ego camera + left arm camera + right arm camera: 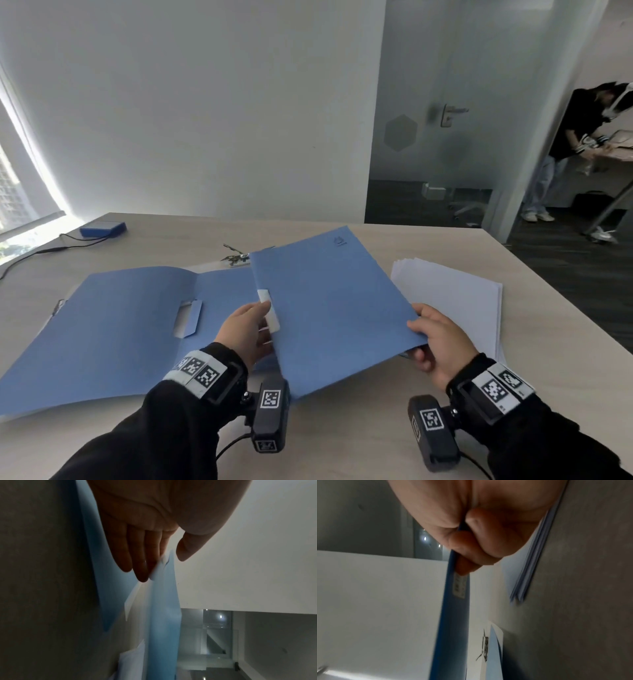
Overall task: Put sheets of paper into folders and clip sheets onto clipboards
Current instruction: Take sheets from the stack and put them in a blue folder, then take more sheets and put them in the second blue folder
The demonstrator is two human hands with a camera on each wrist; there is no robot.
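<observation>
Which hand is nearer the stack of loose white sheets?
Right. The right hand grips the closed folder beside the white sheets; the left hand is across the folder.

Blue folders point(335, 301) (white paper point(452, 294))

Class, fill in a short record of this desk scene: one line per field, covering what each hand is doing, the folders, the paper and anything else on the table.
left hand: at the left edge of the held folder, by its white tab
right hand: pinches the held folder's right corner
open folder: flat on the table, left of the hands
paper stack: on the table, right of the held folder
clip: metal, behind the folders
blue box: far left corner
</observation>
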